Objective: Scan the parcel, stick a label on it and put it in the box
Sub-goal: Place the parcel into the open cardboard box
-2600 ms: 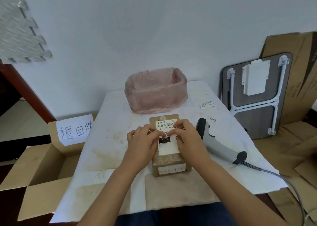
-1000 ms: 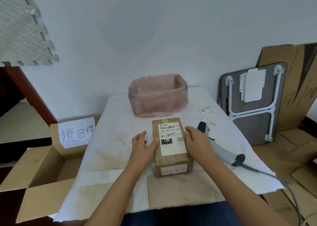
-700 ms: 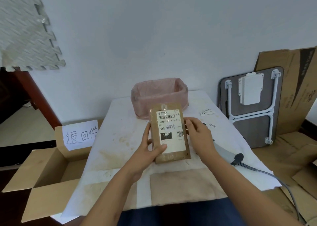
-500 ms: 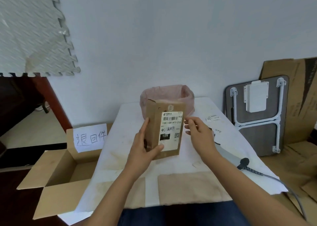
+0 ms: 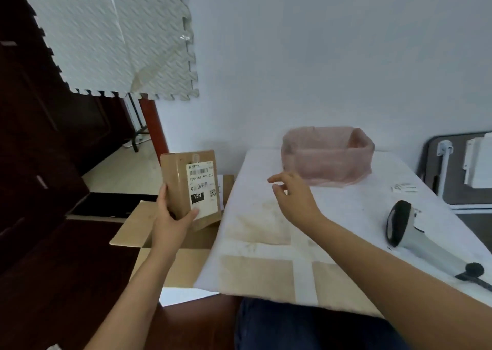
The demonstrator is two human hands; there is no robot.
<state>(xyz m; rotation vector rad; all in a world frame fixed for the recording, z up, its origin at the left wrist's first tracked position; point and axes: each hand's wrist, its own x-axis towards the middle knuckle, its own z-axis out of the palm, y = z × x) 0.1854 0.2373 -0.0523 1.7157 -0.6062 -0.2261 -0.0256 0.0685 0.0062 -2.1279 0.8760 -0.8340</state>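
Observation:
The parcel (image 5: 177, 182) is a small brown carton with a white shipping label (image 5: 203, 187) on its facing side. My left hand (image 5: 170, 220) grips it from below and holds it upright in the air, left of the table and over the open cardboard box (image 5: 133, 232) on the floor. My right hand (image 5: 294, 199) hovers over the white table (image 5: 332, 216), fingers spread, holding nothing. The grey barcode scanner (image 5: 407, 232) lies on the table at the right with its cable trailing off the edge.
A pink plastic-lined basket (image 5: 327, 155) stands at the table's back edge. Small paper labels (image 5: 404, 188) lie near the right side. A folded table (image 5: 460, 168) leans on the wall at right. A foam mat (image 5: 114, 35) hangs at upper left, beside dark furniture (image 5: 32, 150).
My left hand lifted the parcel off the table, stood it upright and carried it left over the floor box. My right hand let go of it. The view swung left.

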